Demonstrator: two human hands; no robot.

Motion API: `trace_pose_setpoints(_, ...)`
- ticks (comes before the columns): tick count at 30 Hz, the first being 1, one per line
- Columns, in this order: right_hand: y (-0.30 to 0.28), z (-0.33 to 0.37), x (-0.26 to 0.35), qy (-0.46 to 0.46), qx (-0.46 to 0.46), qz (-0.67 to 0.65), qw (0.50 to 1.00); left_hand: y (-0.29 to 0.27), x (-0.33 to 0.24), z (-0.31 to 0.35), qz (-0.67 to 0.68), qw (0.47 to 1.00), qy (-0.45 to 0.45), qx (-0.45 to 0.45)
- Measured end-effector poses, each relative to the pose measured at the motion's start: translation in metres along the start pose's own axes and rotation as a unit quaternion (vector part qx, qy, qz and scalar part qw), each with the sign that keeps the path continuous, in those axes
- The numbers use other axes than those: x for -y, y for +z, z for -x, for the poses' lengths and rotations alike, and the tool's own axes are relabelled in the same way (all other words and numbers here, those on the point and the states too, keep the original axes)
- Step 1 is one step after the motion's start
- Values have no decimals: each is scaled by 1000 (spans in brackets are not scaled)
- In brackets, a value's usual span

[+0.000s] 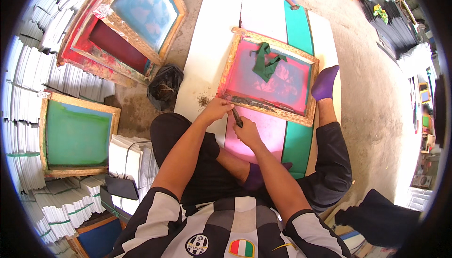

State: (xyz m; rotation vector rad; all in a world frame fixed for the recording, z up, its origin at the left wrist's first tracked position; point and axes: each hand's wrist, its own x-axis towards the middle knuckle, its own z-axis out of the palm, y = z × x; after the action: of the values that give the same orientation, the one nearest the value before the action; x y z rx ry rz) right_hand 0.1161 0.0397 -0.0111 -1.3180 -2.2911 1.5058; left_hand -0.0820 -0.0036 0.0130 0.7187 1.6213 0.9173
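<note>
A wooden-framed printing screen [268,76] with pink and grey-blue mesh lies in front of me. My right hand [247,132] is closed around a dark, slim hand tool [237,116] whose exact kind I cannot make out. The tool's tip points up to the frame's near left corner. My left hand [216,110] is closed at that same corner, its fingers pinched beside the tool's tip; what they grip is hidden. A dark green cloth [267,62] lies crumpled on the mesh. Small dark bits [203,100] are scattered left of the frame.
Long white, pink and green boards [299,29] lie beneath the screen. My purple-socked foot [325,83] rests against its right side. Leftward are a black plastic bag [165,87], a blue screen [148,11], a green screen [77,133] and tied stacks of white sheets [23,112].
</note>
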Motion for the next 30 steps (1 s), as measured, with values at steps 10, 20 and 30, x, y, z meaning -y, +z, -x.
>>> trace_pose_setpoints(10,-55,-4,26,174,212,-236,932,-23,0,1,-211,966,-4,-152)
trace_pose_setpoints(20,-91,-39,19,284,235,-250,895,-44,-27,19,-379,871,-212,-228)
trace_pose_setpoints(30,-103,-61,30,351,272,-232,865,-34,-22,9,-360,905,-141,-176)
